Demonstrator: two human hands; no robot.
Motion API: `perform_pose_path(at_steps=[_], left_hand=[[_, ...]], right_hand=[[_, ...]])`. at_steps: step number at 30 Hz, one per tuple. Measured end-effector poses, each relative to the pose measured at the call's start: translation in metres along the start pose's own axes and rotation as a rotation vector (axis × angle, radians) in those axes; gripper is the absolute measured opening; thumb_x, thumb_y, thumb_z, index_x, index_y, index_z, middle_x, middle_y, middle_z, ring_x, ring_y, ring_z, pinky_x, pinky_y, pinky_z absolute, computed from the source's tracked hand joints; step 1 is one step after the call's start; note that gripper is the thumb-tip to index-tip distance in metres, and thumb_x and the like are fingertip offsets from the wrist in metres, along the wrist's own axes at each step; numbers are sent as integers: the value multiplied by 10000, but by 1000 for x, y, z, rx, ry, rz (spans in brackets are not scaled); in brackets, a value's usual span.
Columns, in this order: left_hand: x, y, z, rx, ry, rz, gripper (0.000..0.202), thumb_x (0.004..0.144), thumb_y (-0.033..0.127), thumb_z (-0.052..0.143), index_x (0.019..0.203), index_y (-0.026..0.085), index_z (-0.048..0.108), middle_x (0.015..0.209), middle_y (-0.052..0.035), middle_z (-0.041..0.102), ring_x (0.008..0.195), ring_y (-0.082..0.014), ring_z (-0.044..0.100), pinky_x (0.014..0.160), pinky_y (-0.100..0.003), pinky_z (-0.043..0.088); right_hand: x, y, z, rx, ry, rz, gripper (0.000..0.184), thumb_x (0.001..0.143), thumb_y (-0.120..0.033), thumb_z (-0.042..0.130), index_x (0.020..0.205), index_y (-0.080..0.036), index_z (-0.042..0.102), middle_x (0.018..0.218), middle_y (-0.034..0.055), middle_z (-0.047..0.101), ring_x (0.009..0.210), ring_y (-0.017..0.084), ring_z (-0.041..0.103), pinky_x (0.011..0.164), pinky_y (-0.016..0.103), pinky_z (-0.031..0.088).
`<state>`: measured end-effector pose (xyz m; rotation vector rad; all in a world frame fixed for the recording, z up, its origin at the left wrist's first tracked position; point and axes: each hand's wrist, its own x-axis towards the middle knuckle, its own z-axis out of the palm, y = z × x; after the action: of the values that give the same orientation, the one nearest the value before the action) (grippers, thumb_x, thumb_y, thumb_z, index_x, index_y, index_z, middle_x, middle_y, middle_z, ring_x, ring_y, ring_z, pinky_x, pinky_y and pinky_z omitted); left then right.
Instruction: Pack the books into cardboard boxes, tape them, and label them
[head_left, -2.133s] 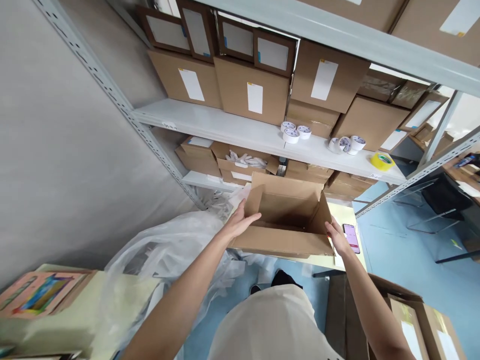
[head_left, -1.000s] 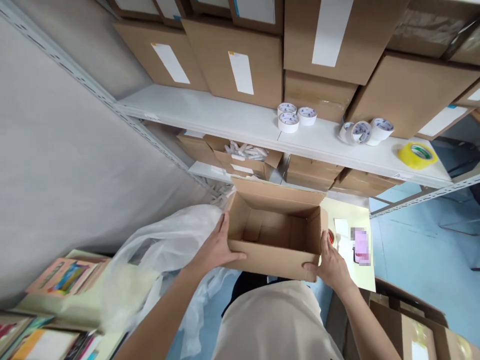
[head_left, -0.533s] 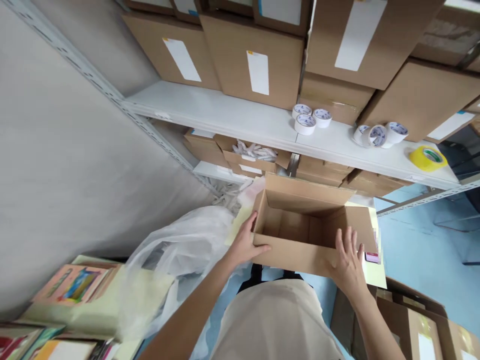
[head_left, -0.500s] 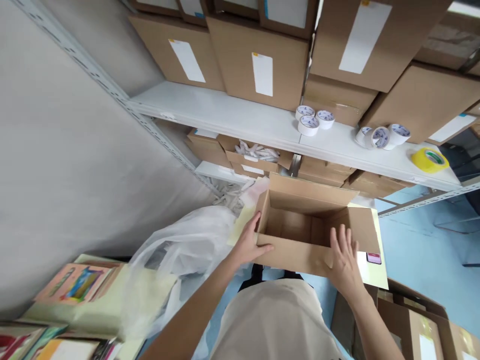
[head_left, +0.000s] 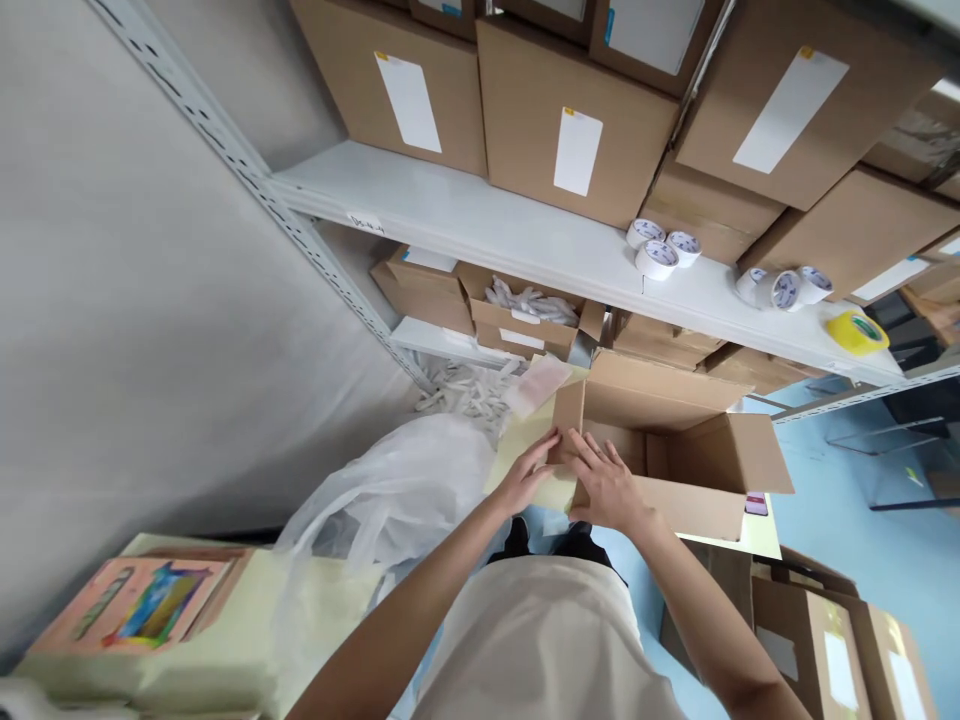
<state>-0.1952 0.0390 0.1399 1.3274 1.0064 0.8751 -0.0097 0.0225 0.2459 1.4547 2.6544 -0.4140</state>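
Observation:
An open, empty-looking cardboard box (head_left: 697, 505) sits in front of me, its flaps standing up or splayed outward. At its left end, my left hand (head_left: 525, 478) is closed, with fingertips on the edge of the left flap (head_left: 568, 415). My right hand (head_left: 606, 488) reaches across to the box's near left corner. Its fingers are stretched out over the left end, and it grasps nothing I can see. Under the box lies a pale yellow surface (head_left: 517, 440), with a phone (head_left: 756, 503) partly hidden beside the box's right end.
A metal shelf (head_left: 480, 210) carries large cartons (head_left: 570, 120), white tape rolls (head_left: 657, 259) and a yellow tape roll (head_left: 857, 332). Translucent plastic (head_left: 405, 480) bulges at left, near books (head_left: 142, 600). More cartons (head_left: 802, 640) stand at lower right.
My right hand has moved left from the box's right side to its left end. My left hand has shifted onto the left flap. The view has turned slightly, and the box appears farther right.

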Motion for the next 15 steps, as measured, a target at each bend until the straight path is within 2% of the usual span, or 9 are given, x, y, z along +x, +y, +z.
perform_pose_path(at_steps=[4, 8, 12, 15], left_hand=[[10, -9, -16, 1, 46, -73, 507, 823, 410, 577, 1289, 218, 629, 1484, -91, 526, 1407, -281, 439, 1175, -441, 341], [47, -25, -48, 195, 308, -237, 368, 821, 366, 586, 1123, 176, 678, 1315, -147, 645, 1273, -287, 573, 1085, -437, 433], [106, -48, -86, 286, 447, -378, 580, 735, 281, 696, 1272, 100, 573, 1398, -241, 544, 1367, -346, 464, 1149, -467, 337], [147, -68, -101, 296, 462, -427, 660, 715, 300, 740, 1300, 70, 538, 1440, -281, 486, 1420, -372, 386, 1171, -458, 291]], right_hand=[[8, -12, -4, -86, 40, 116, 645, 723, -207, 752, 1336, -198, 553, 1624, 150, 274, 1469, 376, 305, 1143, 629, 280], [21, -26, 0, -155, 32, 249, 544, 764, -89, 627, 1294, -201, 573, 1615, 164, 292, 1433, 400, 357, 1093, 658, 314], [30, -31, 3, -185, 57, 302, 548, 766, -65, 572, 1301, -185, 559, 1614, 176, 287, 1448, 417, 313, 1080, 699, 293], [38, -28, 1, -201, 72, 326, 556, 756, -59, 539, 1300, -174, 552, 1615, 180, 280, 1465, 426, 268, 1080, 726, 259]])
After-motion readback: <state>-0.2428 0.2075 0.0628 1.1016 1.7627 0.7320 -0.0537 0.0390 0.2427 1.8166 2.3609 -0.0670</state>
